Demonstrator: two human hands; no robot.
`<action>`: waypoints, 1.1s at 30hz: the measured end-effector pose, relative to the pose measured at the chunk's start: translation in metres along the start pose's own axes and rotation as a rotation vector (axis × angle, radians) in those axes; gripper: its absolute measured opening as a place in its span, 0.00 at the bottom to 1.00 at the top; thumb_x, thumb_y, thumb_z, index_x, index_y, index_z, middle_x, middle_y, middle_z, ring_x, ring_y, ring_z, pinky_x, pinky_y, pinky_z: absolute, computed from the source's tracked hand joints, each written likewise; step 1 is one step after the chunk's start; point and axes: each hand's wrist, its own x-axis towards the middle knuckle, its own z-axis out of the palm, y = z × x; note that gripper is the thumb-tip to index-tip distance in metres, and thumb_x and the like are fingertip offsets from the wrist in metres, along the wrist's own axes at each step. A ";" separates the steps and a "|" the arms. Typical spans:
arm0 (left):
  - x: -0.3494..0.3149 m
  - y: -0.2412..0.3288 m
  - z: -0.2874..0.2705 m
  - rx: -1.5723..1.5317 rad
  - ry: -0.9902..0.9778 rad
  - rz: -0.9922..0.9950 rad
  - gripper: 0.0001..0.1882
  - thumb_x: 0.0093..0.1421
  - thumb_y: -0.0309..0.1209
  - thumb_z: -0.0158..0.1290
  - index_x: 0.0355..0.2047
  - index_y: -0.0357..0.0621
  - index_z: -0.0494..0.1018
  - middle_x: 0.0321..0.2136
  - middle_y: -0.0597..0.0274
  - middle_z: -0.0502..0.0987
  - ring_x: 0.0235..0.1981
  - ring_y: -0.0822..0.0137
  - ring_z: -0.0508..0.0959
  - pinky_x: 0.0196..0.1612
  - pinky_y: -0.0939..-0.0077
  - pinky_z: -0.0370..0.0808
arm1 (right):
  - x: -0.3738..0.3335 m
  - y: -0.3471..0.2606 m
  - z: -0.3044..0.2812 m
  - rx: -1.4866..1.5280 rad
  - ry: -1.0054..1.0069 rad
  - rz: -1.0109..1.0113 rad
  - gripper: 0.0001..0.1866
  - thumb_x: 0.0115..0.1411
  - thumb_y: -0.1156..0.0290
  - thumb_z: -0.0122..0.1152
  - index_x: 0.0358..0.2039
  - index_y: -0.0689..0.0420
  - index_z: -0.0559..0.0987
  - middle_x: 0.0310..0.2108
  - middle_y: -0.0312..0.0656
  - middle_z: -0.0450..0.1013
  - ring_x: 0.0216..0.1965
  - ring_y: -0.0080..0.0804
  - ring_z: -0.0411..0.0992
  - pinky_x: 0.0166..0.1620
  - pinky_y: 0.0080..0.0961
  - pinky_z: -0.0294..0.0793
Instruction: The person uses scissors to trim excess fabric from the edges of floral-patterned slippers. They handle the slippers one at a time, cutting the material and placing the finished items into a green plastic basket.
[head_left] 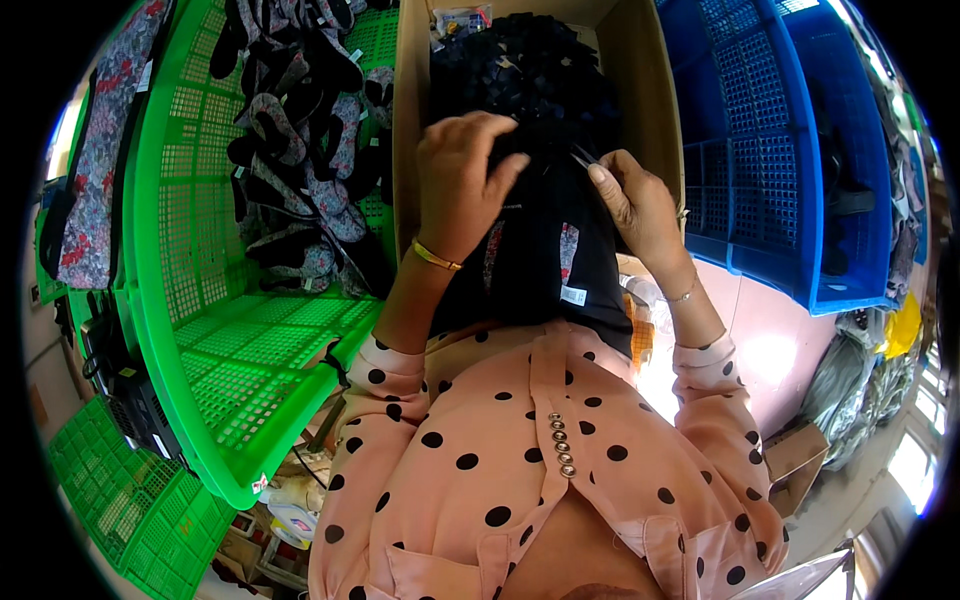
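Note:
On my lap lies black fabric [535, 245] with floral strips and a small white label, its far end reaching the cardboard box [640, 95]. My left hand [462, 180] is raised over the fabric's left side, thumb and fingers apart, with nothing visible between them. Pinched in my right hand [640, 205] is a small pointed metal tool [583, 156], which looks like thread snips; the rest of it is hidden by the fingers. Its tip points at the black fabric. Inside the box, beyond my hands, many small dark fabric scraps [525, 70] are heaped.
To the left, a large green basket [160, 200] contains several black and floral fabric pieces [300, 150]. Blue crates [750, 130] stand to the right. A floral panel [105, 150] hangs at far left, above another green crate [130, 490].

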 end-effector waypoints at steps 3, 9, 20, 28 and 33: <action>-0.007 0.009 0.007 0.010 -0.159 0.089 0.12 0.51 0.34 0.64 0.36 0.49 0.80 0.36 0.68 0.80 0.42 0.62 0.74 0.51 0.64 0.65 | 0.000 0.015 0.023 0.451 -0.032 0.104 0.22 0.67 0.52 0.54 0.38 0.63 0.75 0.21 0.43 0.72 0.22 0.27 0.71 0.28 0.23 0.69; -0.012 0.000 0.026 0.141 -0.040 0.299 0.08 0.50 0.33 0.62 0.32 0.49 0.80 0.33 0.71 0.78 0.40 0.65 0.74 0.52 0.64 0.65 | -0.003 0.015 0.044 0.384 0.026 0.092 0.21 0.64 0.53 0.59 0.40 0.62 0.74 0.19 0.40 0.70 0.20 0.24 0.66 0.27 0.22 0.68; -0.015 -0.027 0.000 -0.053 0.323 -0.234 0.10 0.62 0.23 0.53 0.44 0.38 0.71 0.36 0.59 0.77 0.34 0.64 0.77 0.40 0.72 0.75 | 0.000 0.027 0.048 0.387 0.014 0.047 0.20 0.55 0.64 0.71 0.42 0.60 0.74 0.19 0.34 0.68 0.20 0.19 0.64 0.26 0.17 0.66; -0.052 0.008 -0.034 -0.519 -0.484 -0.448 0.21 0.60 0.27 0.59 0.53 0.38 0.70 0.47 0.56 0.78 0.47 0.67 0.78 0.49 0.76 0.74 | -0.002 0.023 0.024 0.739 -0.150 0.243 0.15 0.54 0.76 0.65 0.41 0.61 0.74 0.20 0.24 0.60 0.23 0.11 0.57 0.29 0.11 0.59; -0.047 0.022 -0.038 -0.892 -0.750 -0.560 0.12 0.60 0.27 0.60 0.41 0.38 0.71 0.33 0.67 0.77 0.37 0.77 0.77 0.40 0.84 0.73 | -0.007 0.018 0.014 1.059 -0.095 0.234 0.12 0.53 0.77 0.61 0.40 0.59 0.75 0.22 0.24 0.62 0.23 0.10 0.57 0.29 0.12 0.57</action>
